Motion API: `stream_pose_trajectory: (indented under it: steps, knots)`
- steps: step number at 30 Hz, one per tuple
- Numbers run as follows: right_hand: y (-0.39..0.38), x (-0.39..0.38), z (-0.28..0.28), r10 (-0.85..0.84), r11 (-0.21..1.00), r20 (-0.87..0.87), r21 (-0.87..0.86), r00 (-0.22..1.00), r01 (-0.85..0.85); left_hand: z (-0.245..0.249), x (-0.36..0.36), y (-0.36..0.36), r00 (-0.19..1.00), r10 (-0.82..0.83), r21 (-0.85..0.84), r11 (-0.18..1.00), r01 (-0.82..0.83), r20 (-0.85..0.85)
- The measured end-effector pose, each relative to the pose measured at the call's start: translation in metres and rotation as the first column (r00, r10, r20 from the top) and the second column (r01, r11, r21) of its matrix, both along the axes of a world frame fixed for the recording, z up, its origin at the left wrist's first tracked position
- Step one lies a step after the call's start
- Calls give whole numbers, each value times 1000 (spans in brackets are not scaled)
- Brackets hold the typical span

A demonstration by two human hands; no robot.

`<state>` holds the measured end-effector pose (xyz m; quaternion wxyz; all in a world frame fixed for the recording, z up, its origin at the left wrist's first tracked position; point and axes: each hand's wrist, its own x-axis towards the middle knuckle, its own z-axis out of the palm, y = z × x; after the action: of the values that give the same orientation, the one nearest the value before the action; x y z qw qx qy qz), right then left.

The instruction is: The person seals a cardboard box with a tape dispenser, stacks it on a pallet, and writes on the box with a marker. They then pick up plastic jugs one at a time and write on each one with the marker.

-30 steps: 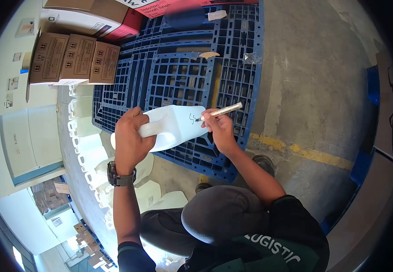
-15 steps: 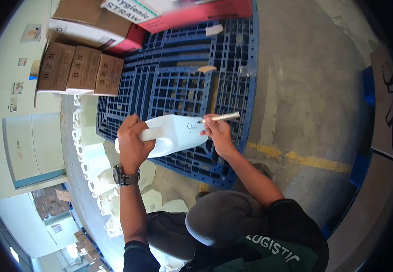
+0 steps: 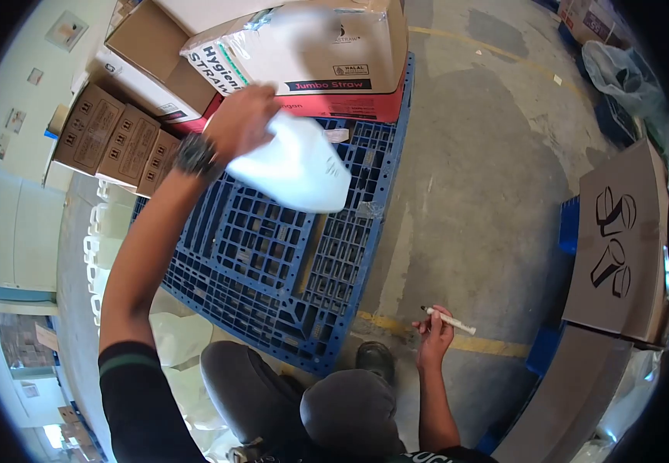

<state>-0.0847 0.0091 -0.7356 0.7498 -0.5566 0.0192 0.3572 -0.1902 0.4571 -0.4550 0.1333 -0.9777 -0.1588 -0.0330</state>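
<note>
My left hand (image 3: 243,119), with a watch on the wrist, is closed at the handle end of a white plastic jug (image 3: 296,166). The jug is tilted above a blue plastic pallet (image 3: 261,231), close to the straw boxes, and is a little blurred. Dark handwriting shows on its side near the base; I cannot read it. The fingers around the handle are partly hidden. Low on the right, my right hand (image 3: 433,339) grips a pale marker (image 3: 454,321) over the concrete floor, its dark tip uncapped and pointing left.
A large Jumbo Straw box (image 3: 330,58) stands at the pallet's far end, beside an open carton (image 3: 153,54) and several brown cartons (image 3: 122,143). More white jugs (image 3: 107,220) line the floor at left. A big brown box (image 3: 620,247) stands at right.
My left hand has carried the jug forward, away from my body, towards the straw boxes. My right hand has drawn back from the jug, down and right, still with the marker.
</note>
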Motion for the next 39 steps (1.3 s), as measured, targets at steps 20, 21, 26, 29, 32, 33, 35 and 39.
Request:
stream_pose_trajectory:
  steps: [20,21,26,29,32,33,35,39]
  knots:
    - [34,-32,-7,224,945,151,-275,963,-177,-145,-118,-58,808,35,-79,997,14,587]
    - [40,-35,-6,239,942,150,-274,959,-192,-151,-188,-79,907,261,-268,947,-176,329]
    - [61,-49,-11,397,846,221,-465,891,-261,-151,-516,-160,456,877,-123,474,-872,149]
    - [90,-83,-5,405,881,266,-368,875,-296,-179,-627,-199,149,951,-78,133,-988,-272]
    - [103,-109,-2,421,899,310,-267,853,-346,-222,-662,-223,192,949,-165,154,-974,-250]
    - [95,-115,-2,442,893,291,-230,848,-387,-226,-659,-227,256,949,-176,224,-959,-184]
    - [89,-131,-7,389,914,260,-231,884,-335,-228,-641,-256,330,936,-49,326,-944,-124]
    - [59,-136,17,480,874,283,-235,831,-425,-214,-651,-294,282,953,-254,302,-919,111]
